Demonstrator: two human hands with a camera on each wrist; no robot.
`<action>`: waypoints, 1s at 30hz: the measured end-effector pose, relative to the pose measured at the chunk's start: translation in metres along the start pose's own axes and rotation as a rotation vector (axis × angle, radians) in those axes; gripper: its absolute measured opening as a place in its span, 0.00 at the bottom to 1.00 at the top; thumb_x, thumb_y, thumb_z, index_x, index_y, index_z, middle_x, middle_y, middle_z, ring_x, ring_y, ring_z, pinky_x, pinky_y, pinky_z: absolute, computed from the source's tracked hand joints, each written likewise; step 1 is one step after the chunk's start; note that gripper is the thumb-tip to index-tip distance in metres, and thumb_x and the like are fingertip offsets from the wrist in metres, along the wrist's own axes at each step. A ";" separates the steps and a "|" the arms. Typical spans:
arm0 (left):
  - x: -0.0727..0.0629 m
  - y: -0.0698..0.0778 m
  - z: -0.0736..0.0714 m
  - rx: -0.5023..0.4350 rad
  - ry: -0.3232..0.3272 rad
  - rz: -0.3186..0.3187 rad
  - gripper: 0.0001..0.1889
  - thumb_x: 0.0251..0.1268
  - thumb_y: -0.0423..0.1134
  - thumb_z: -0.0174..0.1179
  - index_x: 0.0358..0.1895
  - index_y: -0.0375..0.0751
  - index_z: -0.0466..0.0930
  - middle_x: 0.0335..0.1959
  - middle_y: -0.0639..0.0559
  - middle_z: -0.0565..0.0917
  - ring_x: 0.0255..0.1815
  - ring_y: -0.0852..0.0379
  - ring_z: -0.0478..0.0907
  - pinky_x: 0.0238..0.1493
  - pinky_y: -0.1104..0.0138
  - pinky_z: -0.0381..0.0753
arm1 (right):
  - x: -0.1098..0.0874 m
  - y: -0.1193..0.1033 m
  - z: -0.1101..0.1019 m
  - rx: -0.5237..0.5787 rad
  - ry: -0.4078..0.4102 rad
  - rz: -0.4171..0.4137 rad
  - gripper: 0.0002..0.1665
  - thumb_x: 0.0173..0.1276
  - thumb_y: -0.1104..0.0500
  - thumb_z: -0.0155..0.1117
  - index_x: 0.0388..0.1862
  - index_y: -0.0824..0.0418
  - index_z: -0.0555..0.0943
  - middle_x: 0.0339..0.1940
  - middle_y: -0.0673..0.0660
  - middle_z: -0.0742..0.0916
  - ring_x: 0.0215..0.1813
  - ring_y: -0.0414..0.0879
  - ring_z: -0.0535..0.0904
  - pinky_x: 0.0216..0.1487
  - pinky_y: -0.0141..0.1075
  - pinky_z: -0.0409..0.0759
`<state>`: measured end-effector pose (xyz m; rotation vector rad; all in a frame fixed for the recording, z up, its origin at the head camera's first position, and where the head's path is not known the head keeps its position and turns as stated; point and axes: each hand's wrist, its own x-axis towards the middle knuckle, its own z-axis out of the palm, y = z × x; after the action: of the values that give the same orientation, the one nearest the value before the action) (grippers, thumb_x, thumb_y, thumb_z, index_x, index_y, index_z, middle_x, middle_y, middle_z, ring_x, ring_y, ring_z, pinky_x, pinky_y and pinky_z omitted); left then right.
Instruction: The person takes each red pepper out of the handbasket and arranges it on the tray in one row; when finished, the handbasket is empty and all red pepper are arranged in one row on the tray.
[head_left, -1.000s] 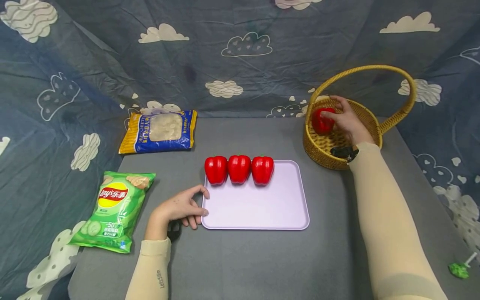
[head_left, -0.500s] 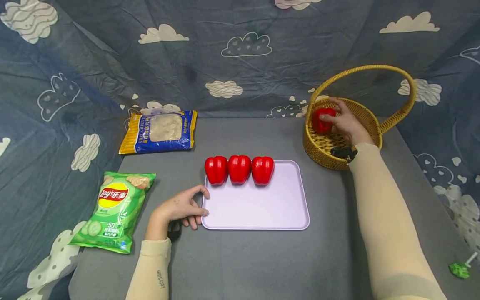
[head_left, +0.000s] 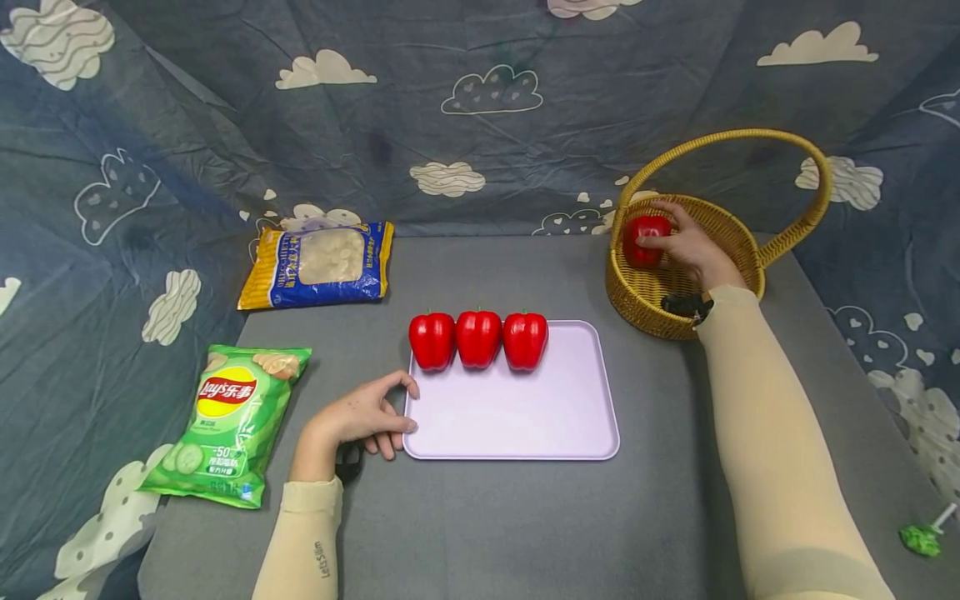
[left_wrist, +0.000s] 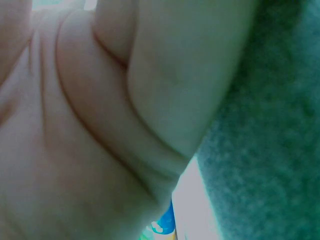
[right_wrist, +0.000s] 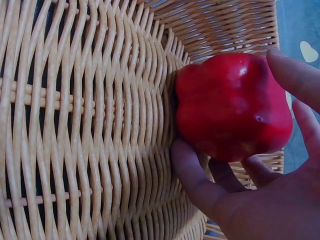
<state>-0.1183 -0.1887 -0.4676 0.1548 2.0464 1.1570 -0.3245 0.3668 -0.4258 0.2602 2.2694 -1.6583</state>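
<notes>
In the head view, my right hand (head_left: 690,246) reaches into a wicker basket (head_left: 645,312) and holds a red bell pepper (head_left: 647,242) against its far left inner side. The right wrist view has the fingers and thumb around the glossy bell pepper (right_wrist: 232,107), which lies against the woven basket (right_wrist: 125,125). My left hand (head_left: 360,410) rests at the left edge of a pale lilac tray (head_left: 517,417), index finger and thumb touching the rim. Three red bell peppers (head_left: 478,338) stand in a row along the tray's back left. Mostly palm fills the left wrist view.
A blue and yellow pasta bag (head_left: 322,262) lies at the back left, with a green chip bag (head_left: 225,425) nearer the front. The basket's tall handle (head_left: 750,137) arches above the right hand. A green lollipop-like thing (head_left: 920,540) lies far right.
My right hand has shifted slightly on the bell pepper inside the basket, its fingers a little lower. The left hand, the tray and its row of peppers have stayed put.
</notes>
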 end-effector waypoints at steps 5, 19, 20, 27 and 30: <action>0.000 0.000 0.001 0.001 0.001 0.004 0.24 0.69 0.42 0.72 0.62 0.51 0.70 0.26 0.46 0.90 0.19 0.54 0.87 0.21 0.68 0.81 | 0.001 0.003 -0.001 -0.091 0.003 -0.007 0.53 0.78 0.54 0.67 0.89 0.36 0.46 0.88 0.65 0.52 0.80 0.61 0.59 0.79 0.53 0.71; 0.000 0.001 0.001 0.001 -0.002 -0.001 0.24 0.69 0.41 0.72 0.62 0.51 0.70 0.26 0.46 0.90 0.19 0.54 0.87 0.21 0.69 0.80 | 0.003 0.006 -0.004 -0.106 -0.047 0.000 0.51 0.79 0.53 0.66 0.89 0.40 0.46 0.87 0.66 0.53 0.78 0.60 0.61 0.75 0.45 0.74; 0.000 0.001 0.001 0.002 -0.002 0.000 0.24 0.69 0.41 0.72 0.62 0.51 0.70 0.26 0.46 0.89 0.19 0.54 0.87 0.21 0.69 0.80 | 0.003 0.005 -0.004 -0.103 -0.048 0.004 0.52 0.79 0.53 0.66 0.89 0.40 0.46 0.87 0.66 0.53 0.79 0.60 0.60 0.76 0.46 0.74; 0.000 0.001 0.001 0.006 0.001 -0.002 0.24 0.69 0.42 0.72 0.62 0.51 0.70 0.26 0.46 0.90 0.19 0.54 0.87 0.21 0.69 0.81 | -0.001 0.001 -0.003 -0.069 -0.056 0.020 0.51 0.80 0.55 0.65 0.89 0.42 0.45 0.88 0.67 0.51 0.82 0.63 0.57 0.82 0.55 0.66; 0.001 0.001 0.001 0.008 0.003 -0.007 0.24 0.69 0.42 0.72 0.62 0.51 0.70 0.26 0.46 0.90 0.19 0.54 0.87 0.21 0.69 0.81 | 0.000 0.003 -0.005 -0.056 -0.038 0.024 0.51 0.79 0.53 0.66 0.89 0.39 0.46 0.88 0.66 0.51 0.82 0.64 0.57 0.83 0.57 0.66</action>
<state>-0.1182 -0.1872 -0.4676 0.1501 2.0526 1.1460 -0.3246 0.3722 -0.4275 0.2405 2.2719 -1.5719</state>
